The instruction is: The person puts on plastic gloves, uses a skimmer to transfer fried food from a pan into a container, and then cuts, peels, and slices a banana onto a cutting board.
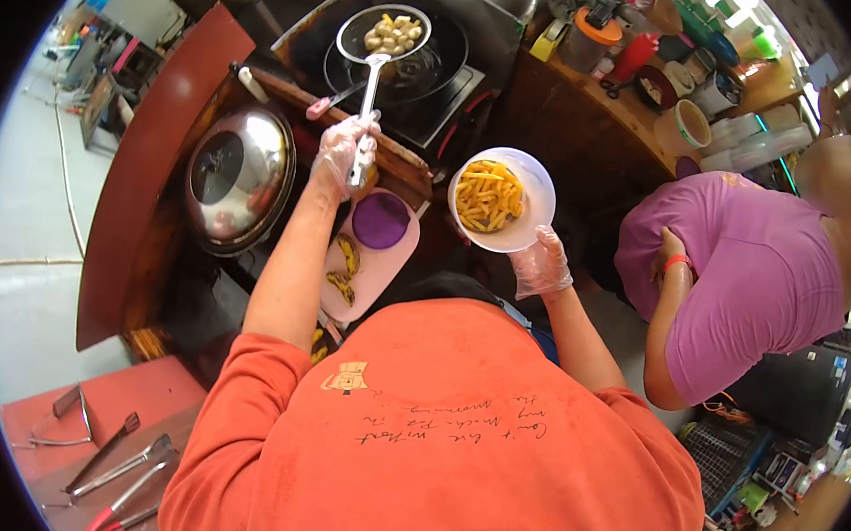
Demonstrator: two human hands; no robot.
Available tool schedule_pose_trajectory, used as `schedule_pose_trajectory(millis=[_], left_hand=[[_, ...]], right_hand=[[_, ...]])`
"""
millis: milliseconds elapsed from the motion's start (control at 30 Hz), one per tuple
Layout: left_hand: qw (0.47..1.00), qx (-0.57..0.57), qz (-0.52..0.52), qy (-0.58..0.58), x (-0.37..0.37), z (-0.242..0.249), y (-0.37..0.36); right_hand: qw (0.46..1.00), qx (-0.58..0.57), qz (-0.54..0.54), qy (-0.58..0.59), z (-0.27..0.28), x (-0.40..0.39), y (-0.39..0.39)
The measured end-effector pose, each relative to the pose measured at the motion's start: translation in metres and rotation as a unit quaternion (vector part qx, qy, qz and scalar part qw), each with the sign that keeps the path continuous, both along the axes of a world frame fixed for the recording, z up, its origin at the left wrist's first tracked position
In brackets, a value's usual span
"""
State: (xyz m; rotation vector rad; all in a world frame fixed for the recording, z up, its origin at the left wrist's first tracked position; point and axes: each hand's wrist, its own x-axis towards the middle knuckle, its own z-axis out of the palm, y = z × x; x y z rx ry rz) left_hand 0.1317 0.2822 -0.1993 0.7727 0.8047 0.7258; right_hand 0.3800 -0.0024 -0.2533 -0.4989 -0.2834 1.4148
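My left hand [345, 157], in a clear plastic glove, is closed around the handle of a strainer [376, 72]. The strainer's round basket hangs over a dark wok [424, 73] on the stove and carries small round pale-brown pieces [394, 36] with a few yellow bits. My right hand [542, 264], gloved too, grips the rim of a white bowl [539, 190] from the near side. A pile of French fries [490, 196] lies in that bowl. Below my left hand sits a pink tray [371, 272] bearing a purple lid [380, 220] and banana-like pieces [341, 287].
A domed metal lid [239, 178] stands left of my arm. Tongs [125, 467] lie on a table at lower left. A person in a purple shirt [740, 278] is close on my right. The shelf [595, 100] at upper right holds containers and bottles.
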Motion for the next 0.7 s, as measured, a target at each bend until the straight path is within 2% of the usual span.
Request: schedule_pose_trajectory(millis=[100,200,367,467,567,633,700], left_hand=[[1.0,0.013,-0.026,0.0,0.002,-0.009,0.004],[1.0,-0.003,0.005,-0.002,0.008,-0.003,0.001],[1.0,-0.002,-0.011,0.016,0.012,0.01,-0.002],[0.999,-0.021,0.021,-0.027,0.01,0.003,0.0],[1.0,-0.003,0.006,-0.009,0.007,-0.001,0.004],[1.0,-0.005,0.022,-0.007,0.006,-0.002,0.004],[0.999,0.004,0.039,-0.013,0.007,-0.004,0.001]], right_hand=[[0.999,0.033,-0.01,0.013,0.016,0.006,0.016],[0.997,-0.028,-0.067,-0.001,0.018,0.017,0.031],[0.995,-0.057,-0.078,-0.004,0.032,0.032,0.054],[0.995,-0.065,-0.078,-0.007,0.036,0.04,0.073],[0.992,-0.088,-0.081,-0.028,0.04,0.048,0.094],[0.981,-0.16,-0.103,-0.037,0.046,0.051,0.11],[0.98,-0.168,-0.1,-0.032,0.049,0.057,0.128]])
